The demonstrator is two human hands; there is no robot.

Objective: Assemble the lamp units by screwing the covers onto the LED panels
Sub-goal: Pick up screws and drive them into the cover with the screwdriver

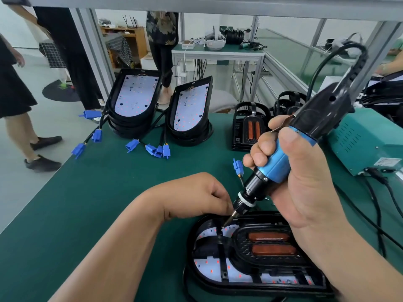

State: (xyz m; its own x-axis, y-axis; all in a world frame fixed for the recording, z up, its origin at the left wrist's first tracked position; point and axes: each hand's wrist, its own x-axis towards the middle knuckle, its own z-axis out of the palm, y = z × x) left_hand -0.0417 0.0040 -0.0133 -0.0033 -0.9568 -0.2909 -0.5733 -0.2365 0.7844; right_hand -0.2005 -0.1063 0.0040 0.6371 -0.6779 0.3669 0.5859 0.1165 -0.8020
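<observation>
A lamp unit (pixel 257 264) lies flat at the near edge of the green mat: a white LED panel (pixel 209 269) under a black cover (pixel 268 247) with two amber lenses. My right hand (pixel 305 182) grips a blue and black electric screwdriver (pixel 277 164), tilted, its bit tip resting on the cover's far left rib. My left hand (pixel 202 197) sits just left of the bit with fingers curled, fingertips pinched near the bit; what they pinch is hidden.
Two stacks of LED panels (pixel 135 101) (pixel 192 110) lean upright at the back left, with blue connectors (pixel 157 149) trailing on the mat. Stacked black covers (pixel 250 127) stand behind the screwdriver. A teal power box (pixel 366 144) with cables sits right. People stand beyond the table.
</observation>
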